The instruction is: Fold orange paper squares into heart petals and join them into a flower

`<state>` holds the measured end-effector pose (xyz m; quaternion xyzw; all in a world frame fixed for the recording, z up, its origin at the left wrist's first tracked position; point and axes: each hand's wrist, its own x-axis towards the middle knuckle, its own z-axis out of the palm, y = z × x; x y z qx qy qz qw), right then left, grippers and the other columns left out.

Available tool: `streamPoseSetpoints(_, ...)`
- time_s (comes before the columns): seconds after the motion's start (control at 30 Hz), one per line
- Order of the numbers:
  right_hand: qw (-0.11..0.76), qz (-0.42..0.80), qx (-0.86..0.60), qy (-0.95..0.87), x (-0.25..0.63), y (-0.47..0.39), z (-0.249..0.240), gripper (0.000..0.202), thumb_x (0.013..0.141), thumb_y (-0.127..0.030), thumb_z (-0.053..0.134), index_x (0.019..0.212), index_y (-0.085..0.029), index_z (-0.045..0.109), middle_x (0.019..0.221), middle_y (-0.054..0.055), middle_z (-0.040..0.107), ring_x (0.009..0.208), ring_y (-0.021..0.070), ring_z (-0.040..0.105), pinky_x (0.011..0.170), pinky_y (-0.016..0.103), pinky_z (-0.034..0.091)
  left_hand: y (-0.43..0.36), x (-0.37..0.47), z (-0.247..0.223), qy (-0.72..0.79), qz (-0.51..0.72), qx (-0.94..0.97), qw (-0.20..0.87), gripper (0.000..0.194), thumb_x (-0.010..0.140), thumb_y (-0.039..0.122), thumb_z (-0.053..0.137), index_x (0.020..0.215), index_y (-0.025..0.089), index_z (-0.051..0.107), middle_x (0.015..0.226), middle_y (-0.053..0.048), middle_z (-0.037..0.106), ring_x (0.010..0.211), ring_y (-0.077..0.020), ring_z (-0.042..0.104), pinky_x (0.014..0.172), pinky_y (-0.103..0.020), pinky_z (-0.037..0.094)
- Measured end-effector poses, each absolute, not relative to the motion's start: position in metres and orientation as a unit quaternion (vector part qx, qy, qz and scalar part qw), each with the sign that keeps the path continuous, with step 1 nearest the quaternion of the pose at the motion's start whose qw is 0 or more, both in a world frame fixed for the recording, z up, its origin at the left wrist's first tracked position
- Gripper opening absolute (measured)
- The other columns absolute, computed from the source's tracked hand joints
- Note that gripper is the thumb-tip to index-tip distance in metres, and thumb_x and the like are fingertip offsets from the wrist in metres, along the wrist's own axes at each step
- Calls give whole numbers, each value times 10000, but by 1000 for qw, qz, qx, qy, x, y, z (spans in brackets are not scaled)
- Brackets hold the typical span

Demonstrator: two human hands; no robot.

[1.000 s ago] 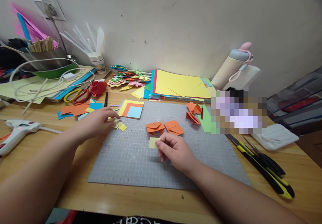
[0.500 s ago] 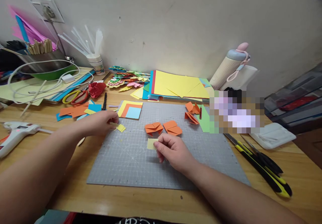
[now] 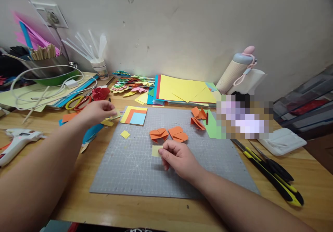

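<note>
Over the left edge of the grey cutting mat [image 3: 130,176], my left hand [image 3: 97,113] is closed in a pinch, with a small pale yellow paper scrap [image 3: 118,114] at its fingertips. My right hand [image 3: 179,159] grips a pale yellow paper piece [image 3: 156,151] between thumb and forefinger, low over the mat. Just beyond it lie two folded orange paper hearts [image 3: 159,133] side by side. A small yellow paper square [image 3: 125,134] rests on the mat's left part. Farther back sits a stack of yellow, orange and blue paper squares [image 3: 137,117].
More folded orange pieces [image 3: 198,113] lie by a green sheet [image 3: 212,126]. A utility knife [image 3: 270,176] and black scissors [image 3: 278,169] are at right. On the left are a glue gun [image 3: 19,141], scissors [image 3: 75,102] and paper scraps. Coloured sheets [image 3: 187,86] lie along the wall.
My left hand has moved back and left, off the small yellow square, which stays on the mat. My right hand holds its paper in nearly the same place.
</note>
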<state>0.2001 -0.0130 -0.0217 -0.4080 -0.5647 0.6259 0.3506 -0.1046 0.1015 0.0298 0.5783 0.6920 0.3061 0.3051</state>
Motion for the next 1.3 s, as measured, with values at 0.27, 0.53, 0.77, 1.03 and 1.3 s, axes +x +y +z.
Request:
streamPoseSetpoints(0.27, 345, 626, -410, -567, 200, -14, -21, 253, 847, -342, 552, 657, -206, 453, 537, -43, 507, 476, 97, 480, 500, 260, 395, 119, -112, 36, 741, 207, 568, 292, 300, 900, 327, 578, 1134, 140, 584, 1150, -69, 601, 988, -252, 608, 825, -429, 524)
streamPoseSetpoints(0.53, 346, 625, -409, -569, 200, -13, -22, 256, 848, -349, 557, 660, -208, 454, 539, -44, 507, 479, 98, 483, 502, 262, 402, 120, -89, 20, 711, 263, 496, 424, 300, 909, 296, 571, 1174, 155, 559, 1165, -89, 595, 967, -219, 618, 806, -416, 537)
streamPoseSetpoints(0.77, 348, 625, -405, -570, 201, -14, -24, 250, 861, -324, 544, 660, -205, 456, 540, -44, 510, 476, 96, 483, 501, 260, 396, 131, -84, 14, 703, 414, 450, 363, 329, 909, 302, 569, 1205, 160, 540, 1207, -97, 573, 1007, -234, 602, 832, -438, 524)
streamPoseSetpoints(1.03, 348, 627, -408, -565, 200, -13, -24, 232, 863, -307, 539, 669, -199, 472, 552, -40, 515, 471, 93, 484, 495, 255, 403, 124, -72, 23, 660, 393, 420, 484, 182, 716, 185, 757, 771, 149, 588, 757, 8, 611, 718, -144, 613, 692, -309, 541)
streamPoseSetpoints(1.3, 346, 626, -407, -568, 200, -13, -23, 233, 862, -299, 543, 667, -193, 470, 548, -42, 519, 473, 90, 489, 496, 247, 400, 122, -77, 30, 635, 383, 405, 534, 359, 480, 194, 853, 689, 173, 562, 718, -1, 621, 729, -190, 637, 644, -317, 552)
